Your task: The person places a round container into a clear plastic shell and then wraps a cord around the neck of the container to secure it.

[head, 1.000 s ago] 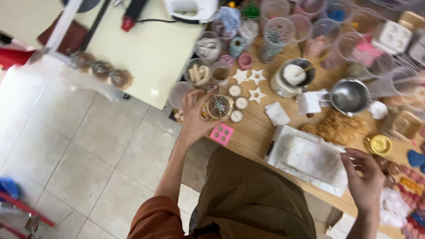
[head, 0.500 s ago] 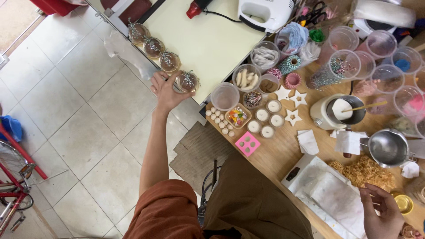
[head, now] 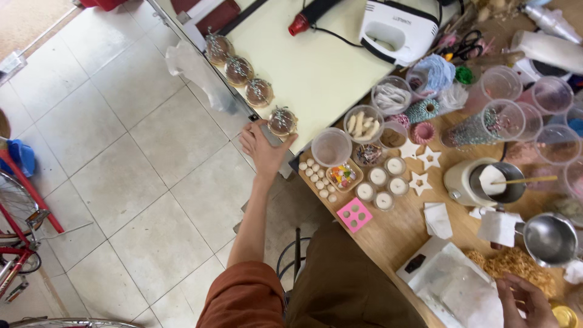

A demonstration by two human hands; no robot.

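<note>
One left hand (head: 262,146) gripping small round jar (head: 282,121) at table edge (head: 240,104).

Home craft workshop: wooden worktable (head: 401,234) crowded with plastic tubs (head: 331,146), twine spools (head: 422,110), melting pot (head: 480,181) at 3 o'clock; heat gun (head: 316,13) at 12; bicycle (head: 18,243) at 9.

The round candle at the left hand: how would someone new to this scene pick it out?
Find the pale green table; four round candles line its floor-side edge. Take the one nearest the wooden table, touching the left hand. The round candle alone has a hand on it.
</note>
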